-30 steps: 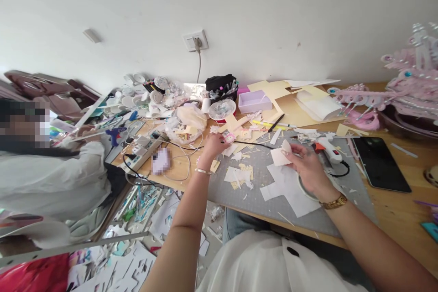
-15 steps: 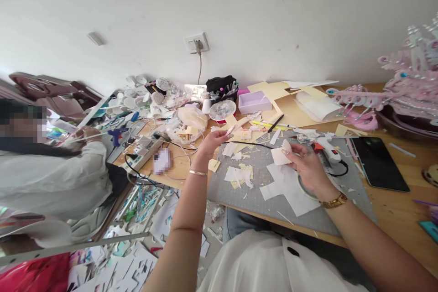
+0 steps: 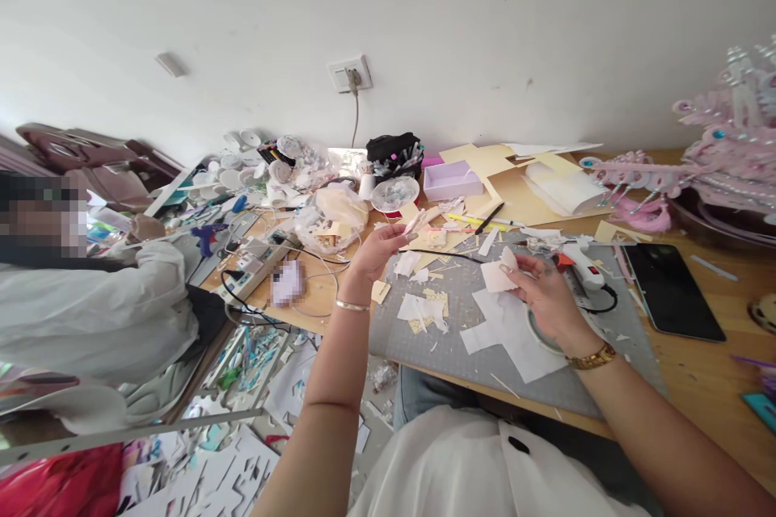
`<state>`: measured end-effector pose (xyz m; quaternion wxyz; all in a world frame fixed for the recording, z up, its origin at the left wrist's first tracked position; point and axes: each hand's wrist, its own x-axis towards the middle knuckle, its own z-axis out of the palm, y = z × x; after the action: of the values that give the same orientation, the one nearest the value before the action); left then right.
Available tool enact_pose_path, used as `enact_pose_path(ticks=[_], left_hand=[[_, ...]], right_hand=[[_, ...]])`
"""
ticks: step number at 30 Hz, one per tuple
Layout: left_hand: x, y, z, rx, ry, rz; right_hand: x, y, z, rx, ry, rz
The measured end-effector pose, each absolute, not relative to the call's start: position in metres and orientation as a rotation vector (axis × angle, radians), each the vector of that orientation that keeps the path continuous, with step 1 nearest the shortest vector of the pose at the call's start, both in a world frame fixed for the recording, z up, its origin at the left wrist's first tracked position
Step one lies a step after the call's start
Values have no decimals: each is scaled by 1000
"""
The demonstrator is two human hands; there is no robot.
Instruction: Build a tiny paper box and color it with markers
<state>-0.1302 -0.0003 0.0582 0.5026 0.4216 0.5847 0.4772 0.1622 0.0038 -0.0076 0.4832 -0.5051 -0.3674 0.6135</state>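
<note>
My left hand (image 3: pixel 383 249) is raised over the left part of the grey cutting mat (image 3: pixel 388 343), its fingers pinched on a small whitish strip (image 3: pixel 415 221) that looks like paper. Between thumb and fingers of my right hand (image 3: pixel 539 284) is a folded piece of white paper (image 3: pixel 497 278). Below that hand, a cross-shaped sheet of white paper (image 3: pixel 515 339) lies on the mat, with a roll of tape (image 3: pixel 541 333) on it, partly hidden by my right hand. White and cream scraps (image 3: pixel 424 310) are scattered between my hands.
A white glue gun (image 3: pixel 585 266) and a black tablet (image 3: pixel 674 291) lie to the right. Behind are a lilac box (image 3: pixel 452 181), a black pen pouch (image 3: pixel 394 157) and a clear bowl (image 3: pixel 394 195). Power strips (image 3: pixel 248 271) and a blue glue gun (image 3: pixel 207 239) lie left, near a seated co-worker (image 3: pixel 90 307).
My left hand and its strip have lifted and tilted slightly. My right hand stays nearly still with the folded paper. The co-worker's arm has drawn back a little.
</note>
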Motion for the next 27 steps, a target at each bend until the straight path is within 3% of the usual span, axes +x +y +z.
enact_pose_path(ticks=[10,18,27], left_hand=[[-137,1,44,806,1361,1103],[-157,3,22,799,1904,979],[-179,-13,16,928,2166,1002]], right_hand=[[164,6,-14,-1216,-966,1445],[161,4,-11,-1252,-921,1493],[160,2,-12,-1278,-957,1482]])
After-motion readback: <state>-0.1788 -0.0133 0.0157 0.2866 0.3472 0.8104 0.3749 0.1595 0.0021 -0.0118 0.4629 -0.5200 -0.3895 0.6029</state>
